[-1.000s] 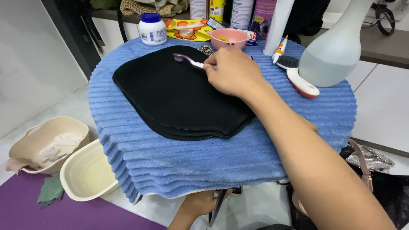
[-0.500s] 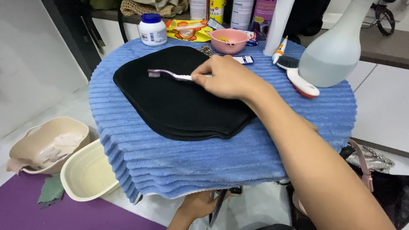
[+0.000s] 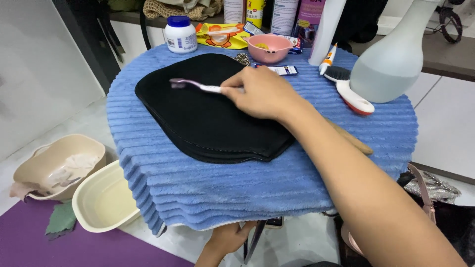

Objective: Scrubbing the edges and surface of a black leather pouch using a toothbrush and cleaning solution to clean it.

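My right hand [image 3: 264, 93] grips a small toothbrush [image 3: 195, 85] with a white and purple handle, its bristle head resting on the upper left part of a flat black zippered pouch [image 3: 213, 123]. The pouch lies on a blue ribbed towel [image 3: 257, 188] that covers a small round table. My left hand [image 3: 226, 241] is low at the bottom of the view, below the towel's front edge, with its fingers at a dark table leg [image 3: 253, 241].
Behind the pouch stand a white jar with a blue lid [image 3: 180, 34], a pink bowl [image 3: 269, 48], a scrub brush [image 3: 349, 89], a tube [image 3: 327, 60] and a large spray bottle [image 3: 393, 54]. Two beige basins [image 3: 101, 200] sit on the floor at left, by a purple mat [image 3: 29, 244].
My right hand has swept the toothbrush leftward across the black pouch, from near the pink bowl to the pouch's upper left. My left hand stays under the table edge.
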